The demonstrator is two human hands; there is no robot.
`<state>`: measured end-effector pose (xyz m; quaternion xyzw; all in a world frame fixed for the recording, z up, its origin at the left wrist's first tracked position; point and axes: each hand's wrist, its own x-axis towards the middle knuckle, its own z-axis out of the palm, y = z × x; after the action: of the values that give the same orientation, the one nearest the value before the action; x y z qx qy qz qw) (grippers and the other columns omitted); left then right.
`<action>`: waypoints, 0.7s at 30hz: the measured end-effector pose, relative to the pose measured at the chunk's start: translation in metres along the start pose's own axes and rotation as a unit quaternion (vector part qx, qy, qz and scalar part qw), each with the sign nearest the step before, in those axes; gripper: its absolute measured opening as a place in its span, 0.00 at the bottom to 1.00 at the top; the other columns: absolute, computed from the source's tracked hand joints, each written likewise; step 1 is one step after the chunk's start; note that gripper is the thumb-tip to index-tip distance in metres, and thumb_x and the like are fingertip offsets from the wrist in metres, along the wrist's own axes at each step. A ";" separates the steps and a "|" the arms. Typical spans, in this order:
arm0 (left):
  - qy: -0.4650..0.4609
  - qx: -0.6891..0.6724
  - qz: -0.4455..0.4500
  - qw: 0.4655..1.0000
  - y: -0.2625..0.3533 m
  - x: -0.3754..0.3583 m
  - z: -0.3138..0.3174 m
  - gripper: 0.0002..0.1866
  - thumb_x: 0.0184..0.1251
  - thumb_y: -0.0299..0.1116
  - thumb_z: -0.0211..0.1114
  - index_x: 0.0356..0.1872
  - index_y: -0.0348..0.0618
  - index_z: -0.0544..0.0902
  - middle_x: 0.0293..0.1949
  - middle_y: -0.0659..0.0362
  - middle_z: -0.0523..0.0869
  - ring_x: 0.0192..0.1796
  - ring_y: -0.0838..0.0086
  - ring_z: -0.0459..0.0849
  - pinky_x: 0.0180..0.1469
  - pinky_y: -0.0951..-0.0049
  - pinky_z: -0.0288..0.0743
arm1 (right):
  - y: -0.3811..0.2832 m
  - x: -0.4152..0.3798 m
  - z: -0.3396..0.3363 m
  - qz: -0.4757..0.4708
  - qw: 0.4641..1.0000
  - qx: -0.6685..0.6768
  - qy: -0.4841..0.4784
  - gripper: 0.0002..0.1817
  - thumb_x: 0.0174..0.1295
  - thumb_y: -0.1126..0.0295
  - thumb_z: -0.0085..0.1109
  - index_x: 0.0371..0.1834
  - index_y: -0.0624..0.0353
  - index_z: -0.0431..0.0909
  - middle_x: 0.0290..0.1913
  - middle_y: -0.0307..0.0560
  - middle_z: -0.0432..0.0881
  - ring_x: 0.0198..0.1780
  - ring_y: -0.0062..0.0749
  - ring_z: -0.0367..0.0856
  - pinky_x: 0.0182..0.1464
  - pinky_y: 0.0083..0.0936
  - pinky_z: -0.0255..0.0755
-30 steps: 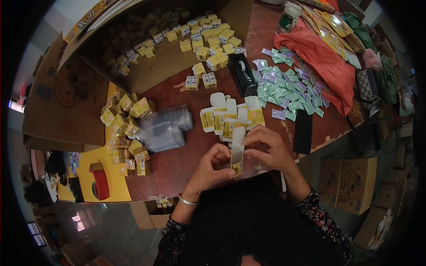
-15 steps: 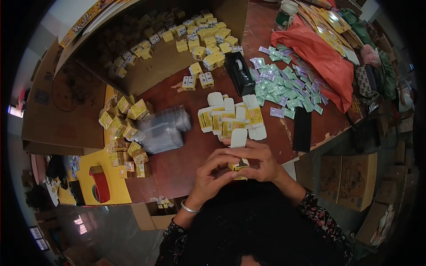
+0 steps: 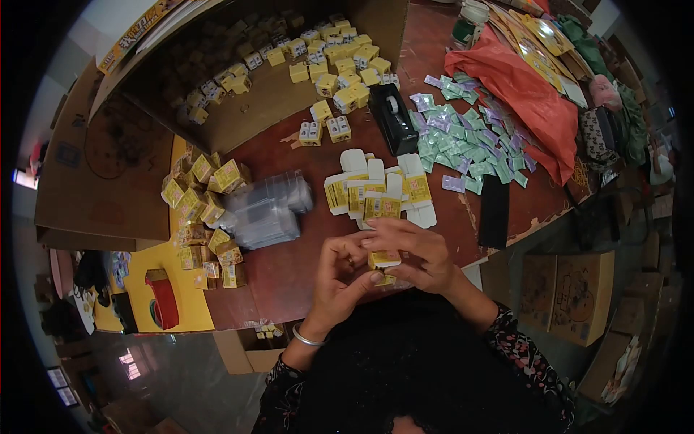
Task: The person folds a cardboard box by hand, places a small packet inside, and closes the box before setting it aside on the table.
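Note:
Between my two hands, close to my body at the table's front edge, is a small yellow carton (image 3: 383,258). My left hand (image 3: 338,278) grips its left side with thumb and curled fingers. From the right, my right hand (image 3: 423,254) holds it, the fingers bent over its top and the thumb low at its side. The fingers partly cover the carton. Just beyond the hands lie overlapping flattened yellow-and-white cartons (image 3: 381,204). To their left rests a stack of clear plastic sleeves (image 3: 267,213).
Small yellow boxes (image 3: 231,176) are heaped at the left. A large cardboard box (image 3: 253,119) at the back holds many yellow boxes. A black tape dispenser (image 3: 392,123), green and purple sachets (image 3: 463,137) and a red plastic bag (image 3: 520,94) lie at the right.
The carton's long white flap, upright before, is now folded down out of sight, and its yellow face shows. My right fingers have shifted over the carton's top.

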<state>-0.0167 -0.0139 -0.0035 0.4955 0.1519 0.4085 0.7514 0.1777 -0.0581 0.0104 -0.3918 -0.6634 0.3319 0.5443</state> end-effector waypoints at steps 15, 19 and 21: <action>0.031 0.086 -0.035 0.995 0.003 -0.002 0.002 0.21 0.67 0.18 0.71 0.52 0.42 0.69 0.41 0.65 0.70 0.41 0.83 0.65 0.49 0.82 0.66 | -0.010 0.005 -0.001 0.134 0.985 0.107 0.034 0.15 0.63 0.80 0.67 0.54 0.67 0.88 0.56 0.58 0.89 0.68 0.53 0.80 0.73 0.48 0.70; 0.024 0.089 -0.046 0.995 0.003 -0.004 0.001 0.21 0.67 0.18 0.71 0.54 0.42 0.69 0.41 0.65 0.71 0.41 0.83 0.67 0.50 0.82 0.68 | -0.011 0.003 -0.003 0.145 0.984 0.095 0.030 0.14 0.64 0.80 0.66 0.53 0.67 0.88 0.54 0.58 0.89 0.65 0.51 0.83 0.72 0.47 0.71; 0.024 0.079 -0.056 0.995 0.004 -0.004 0.003 0.22 0.67 0.17 0.70 0.55 0.41 0.69 0.45 0.63 0.74 0.45 0.82 0.71 0.54 0.80 0.70 | -0.011 0.002 -0.004 0.150 0.984 0.089 0.025 0.14 0.64 0.80 0.66 0.52 0.67 0.88 0.54 0.57 0.90 0.64 0.51 0.84 0.72 0.47 0.71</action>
<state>-0.0197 -0.0180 0.0006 0.5338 0.2291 0.3642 0.7280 0.1799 -0.0619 0.0219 -0.4445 -0.5512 0.4578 0.5377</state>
